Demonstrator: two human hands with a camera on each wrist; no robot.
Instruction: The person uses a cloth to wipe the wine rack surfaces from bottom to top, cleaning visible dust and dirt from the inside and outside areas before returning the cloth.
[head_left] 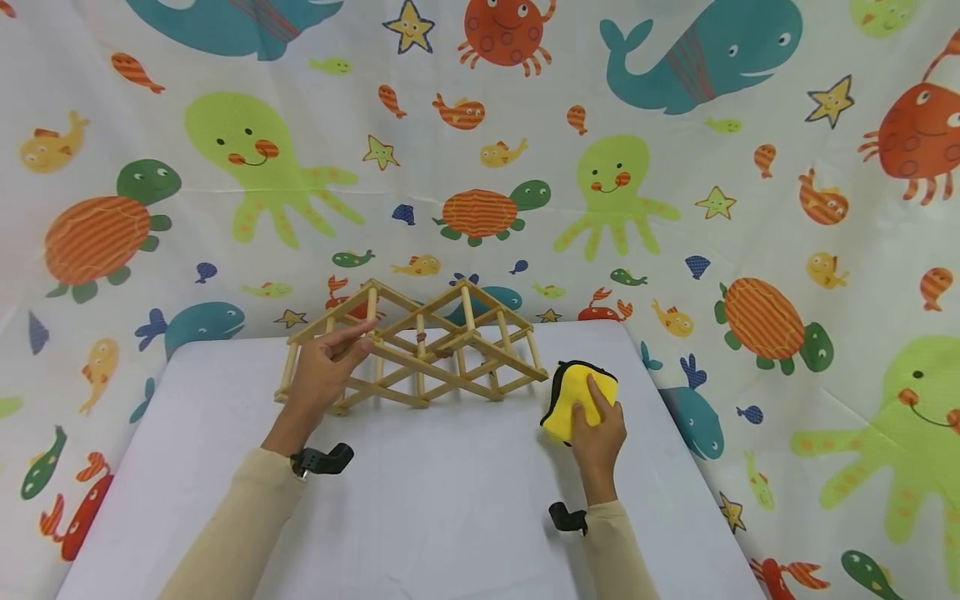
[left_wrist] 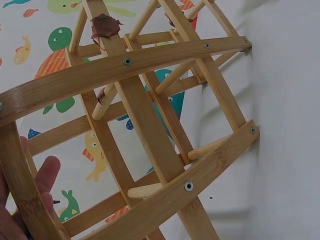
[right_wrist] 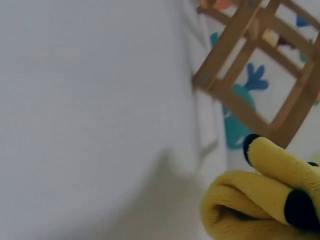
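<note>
A folding wooden lattice rack (head_left: 457,377) stands on the white table near the back, its crossed slats joined by dowels and metal rivets. My left hand (head_left: 327,367) holds the rack at its left part; in the left wrist view its fingers (left_wrist: 47,175) show behind a slat. To the right of the rack, my right hand (head_left: 597,433) grips a folded yellow cloth (head_left: 572,400) with black edging, thumb and finger on top of it. The right wrist view shows the cloth (right_wrist: 265,195) in folded layers, close to the rack's end but apart from it.
The white tablecloth (head_left: 442,508) covers the table. Behind it hangs a curtain (head_left: 420,183) printed with sea animals. Brownish torn scraps (left_wrist: 106,27) cling to some slats of the rack. Each wrist wears a black strap with a camera mount (head_left: 322,459).
</note>
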